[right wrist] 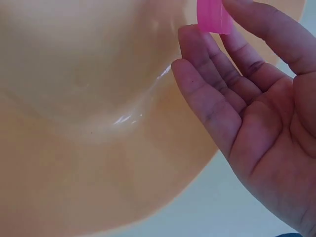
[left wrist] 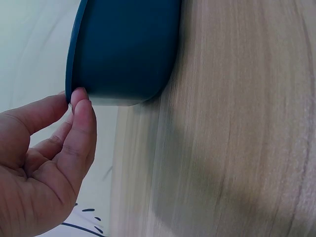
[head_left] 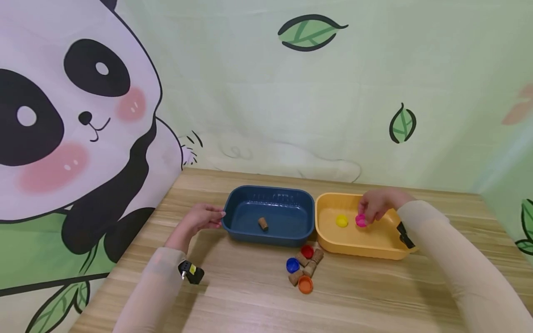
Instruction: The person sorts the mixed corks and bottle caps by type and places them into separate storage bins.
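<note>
At the left end of the dark blue plastic bin [head_left: 266, 237], my left hand [head_left: 203, 216] pinches the rim between thumb and fingers, which the left wrist view shows close up on the bin wall [left wrist: 123, 49]. One cork [head_left: 263, 224] lies inside that bin. My right hand [head_left: 376, 205] is over the yellow bin [head_left: 358, 250] and pinches a pink bottle cap [right wrist: 213, 18] between thumb and fingers. Whether the cap touches the bin floor I cannot tell. To its left, a yellow cap [head_left: 342, 220] lies on the floor of the yellow bin.
In front of the two side-by-side bins, several corks [head_left: 310, 268] lie grouped on the wooden table [head_left: 241, 296] with a red cap [head_left: 307, 251], a blue cap [head_left: 293, 265] and an orange cap [head_left: 305, 284]. A panda-printed backdrop [head_left: 233, 92] stands behind the table.
</note>
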{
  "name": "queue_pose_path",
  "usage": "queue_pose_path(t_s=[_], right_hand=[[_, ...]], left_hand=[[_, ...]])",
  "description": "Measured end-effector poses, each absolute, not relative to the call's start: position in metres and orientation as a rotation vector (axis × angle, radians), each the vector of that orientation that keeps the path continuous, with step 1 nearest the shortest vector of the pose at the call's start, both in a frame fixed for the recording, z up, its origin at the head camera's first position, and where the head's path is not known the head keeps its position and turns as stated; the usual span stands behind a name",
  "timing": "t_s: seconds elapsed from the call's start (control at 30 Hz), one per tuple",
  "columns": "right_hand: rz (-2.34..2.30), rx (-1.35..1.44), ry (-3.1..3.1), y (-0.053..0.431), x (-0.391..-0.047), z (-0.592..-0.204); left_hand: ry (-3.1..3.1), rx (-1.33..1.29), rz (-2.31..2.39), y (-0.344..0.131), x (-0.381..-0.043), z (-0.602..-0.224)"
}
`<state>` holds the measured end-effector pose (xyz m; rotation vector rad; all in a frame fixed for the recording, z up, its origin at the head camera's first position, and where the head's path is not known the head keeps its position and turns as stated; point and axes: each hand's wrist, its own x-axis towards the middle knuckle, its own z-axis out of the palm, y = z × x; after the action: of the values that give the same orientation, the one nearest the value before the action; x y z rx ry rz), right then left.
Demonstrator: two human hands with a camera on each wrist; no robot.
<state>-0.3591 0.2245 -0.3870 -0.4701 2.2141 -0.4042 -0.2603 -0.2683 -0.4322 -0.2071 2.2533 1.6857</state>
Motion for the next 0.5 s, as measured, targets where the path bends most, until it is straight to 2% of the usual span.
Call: queue_pose_path(t_s=[0.5], right_hand=[[-0.400, -0.494, 2.268, 0.218, -0.357, -0.399]], left_hand=[[2.247, -0.224, 1.700, -0.269, -0.261, -0.434]])
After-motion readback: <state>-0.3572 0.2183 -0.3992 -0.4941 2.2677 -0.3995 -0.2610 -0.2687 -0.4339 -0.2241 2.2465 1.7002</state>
